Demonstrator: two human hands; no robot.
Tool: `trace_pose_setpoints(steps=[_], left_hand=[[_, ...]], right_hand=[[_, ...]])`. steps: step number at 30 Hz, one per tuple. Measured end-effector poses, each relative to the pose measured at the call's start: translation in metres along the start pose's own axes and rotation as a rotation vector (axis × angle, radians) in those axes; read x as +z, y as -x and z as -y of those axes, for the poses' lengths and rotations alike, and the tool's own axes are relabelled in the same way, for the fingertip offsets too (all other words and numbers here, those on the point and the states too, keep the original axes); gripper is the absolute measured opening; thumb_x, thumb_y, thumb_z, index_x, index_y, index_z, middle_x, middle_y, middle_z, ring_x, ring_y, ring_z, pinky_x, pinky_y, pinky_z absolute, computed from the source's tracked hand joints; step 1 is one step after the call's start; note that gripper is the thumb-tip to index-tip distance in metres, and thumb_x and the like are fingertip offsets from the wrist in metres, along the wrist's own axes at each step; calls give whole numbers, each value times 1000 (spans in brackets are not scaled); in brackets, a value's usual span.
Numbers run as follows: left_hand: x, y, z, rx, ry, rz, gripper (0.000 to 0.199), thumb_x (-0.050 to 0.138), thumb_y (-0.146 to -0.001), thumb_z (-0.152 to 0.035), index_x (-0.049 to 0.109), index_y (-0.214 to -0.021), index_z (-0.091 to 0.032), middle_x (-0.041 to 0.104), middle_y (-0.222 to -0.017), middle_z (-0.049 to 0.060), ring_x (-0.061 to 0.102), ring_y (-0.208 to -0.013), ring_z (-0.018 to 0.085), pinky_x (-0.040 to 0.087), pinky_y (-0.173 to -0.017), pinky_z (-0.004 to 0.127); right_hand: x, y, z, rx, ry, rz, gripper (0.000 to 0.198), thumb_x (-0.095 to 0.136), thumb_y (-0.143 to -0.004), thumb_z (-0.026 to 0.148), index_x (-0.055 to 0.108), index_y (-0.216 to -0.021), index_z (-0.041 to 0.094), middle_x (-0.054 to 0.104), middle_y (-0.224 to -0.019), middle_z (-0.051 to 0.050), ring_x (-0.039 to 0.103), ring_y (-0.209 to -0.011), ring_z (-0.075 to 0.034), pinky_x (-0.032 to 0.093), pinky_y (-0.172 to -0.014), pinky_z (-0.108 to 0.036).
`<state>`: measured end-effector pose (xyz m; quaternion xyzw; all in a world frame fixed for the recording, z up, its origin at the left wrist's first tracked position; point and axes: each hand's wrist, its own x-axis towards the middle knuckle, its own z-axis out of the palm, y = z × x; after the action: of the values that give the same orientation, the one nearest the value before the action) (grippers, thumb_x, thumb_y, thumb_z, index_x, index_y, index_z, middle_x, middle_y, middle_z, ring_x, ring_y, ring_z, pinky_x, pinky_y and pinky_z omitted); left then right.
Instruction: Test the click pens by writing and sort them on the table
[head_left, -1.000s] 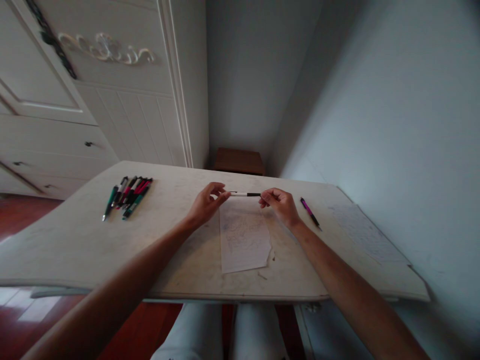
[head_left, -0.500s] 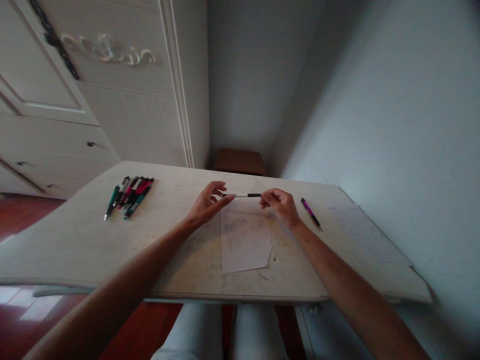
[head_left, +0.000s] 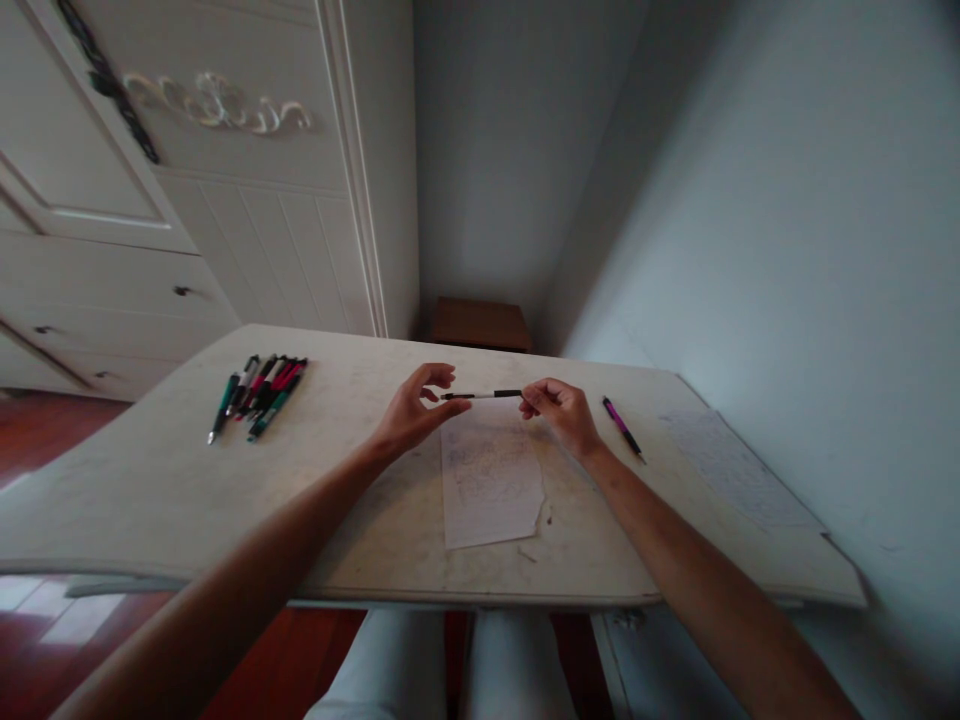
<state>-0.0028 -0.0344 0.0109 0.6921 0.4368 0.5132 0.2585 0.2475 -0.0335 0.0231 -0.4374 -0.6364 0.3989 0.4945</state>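
A white and black pen (head_left: pixel 484 394) lies level in the air above the far end of a scribbled sheet of paper (head_left: pixel 491 480). The fingertips of my right hand (head_left: pixel 561 408) pinch its black end. Around its other end, my left hand (head_left: pixel 420 400) has thumb and fingers spread apart, with a gap between them. Whether the left fingers touch the pen is hard to see. Right of my right hand, a purple and black pen (head_left: pixel 623 428) rests on the table.
Several pens (head_left: pixel 262 392) in green, pink, white and black lie bunched on the table (head_left: pixel 360 390) at the left. Another scribbled sheet (head_left: pixel 735 465) lies at the right by the wall (head_left: pixel 825 300). A white cabinet (head_left: pixel 285 230) stands behind the left side.
My left thumb and fingers have parted from the pen's left end, so more of it shows. My right hand keeps its pinch with hardly any movement.
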Motion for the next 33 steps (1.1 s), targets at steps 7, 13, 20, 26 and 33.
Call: trace_pose_setpoints(steps=[7,13,20,26,33], left_hand=[[-2,0,0,-76,-117,175,38,52,-87,-49,63,-71,-17,63,-64,1,56,-60,13,45,-59,26],[-2,0,-6,10,-35,47,30,73,-72,-39,63,-89,-18,68,-92,5,63,-80,16,50,-67,27],[0,1,-5,-61,-62,138,38,53,-86,-52,64,-86,-16,66,-78,4,61,-69,15,48,-62,25],[-1,0,-4,-55,-49,127,29,63,-79,-47,66,-81,-18,68,-73,3,60,-66,15,48,-61,26],[-1,1,-6,103,-18,40,18,70,-75,-35,66,-67,-19,67,-79,5,62,-73,16,52,-71,31]], right_hand=[[-1,-1,0,-20,6,-4,39,69,-75,56,64,-71,17,68,-67,-4,62,-58,-14,51,-61,-29],[-1,0,1,-19,36,-7,42,67,-77,58,63,-69,17,67,-65,-4,61,-57,-14,50,-60,-28],[-1,-1,0,-18,8,-2,41,66,-78,57,63,-69,17,66,-64,-3,61,-57,-14,49,-59,-28],[-1,0,1,-2,30,22,45,64,-77,62,62,-68,17,66,-63,-3,60,-57,-14,49,-59,-28],[3,2,0,59,45,62,50,61,-77,65,59,-62,18,59,-55,-1,55,-50,-13,45,-50,-26]])
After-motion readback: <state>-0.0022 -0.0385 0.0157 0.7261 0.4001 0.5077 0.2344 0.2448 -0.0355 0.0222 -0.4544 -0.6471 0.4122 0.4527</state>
